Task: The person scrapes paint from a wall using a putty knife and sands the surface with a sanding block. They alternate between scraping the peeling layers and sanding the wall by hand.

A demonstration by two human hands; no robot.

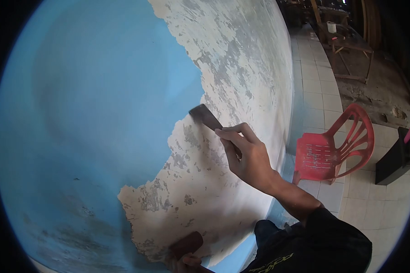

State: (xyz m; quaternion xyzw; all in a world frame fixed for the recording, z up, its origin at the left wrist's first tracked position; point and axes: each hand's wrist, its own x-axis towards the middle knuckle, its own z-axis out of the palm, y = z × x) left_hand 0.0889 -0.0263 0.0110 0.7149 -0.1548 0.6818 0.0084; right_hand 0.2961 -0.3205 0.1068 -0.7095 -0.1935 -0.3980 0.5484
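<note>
My right hand (248,157) grips a scraper (206,117) by its narrow end between thumb and fingers. The scraper's dark, wide blade lies at the ragged edge where blue paint (109,91) meets a bared whitish patch of the wall (205,177). Grey blotches mark the bared patch. Low in the view, my left hand (189,261) is partly cut off by the frame, its fingers closed on a dark brown, flat, round-cornered tool (187,245). That tool overlaps the lower part of the bared patch.
A red plastic chair (316,157) stands to the right on the tiled floor (314,82), pale marks on its seat. Beyond it is a black object (392,159). A wooden table (352,43) with a white container (332,27) stands at the far upper right.
</note>
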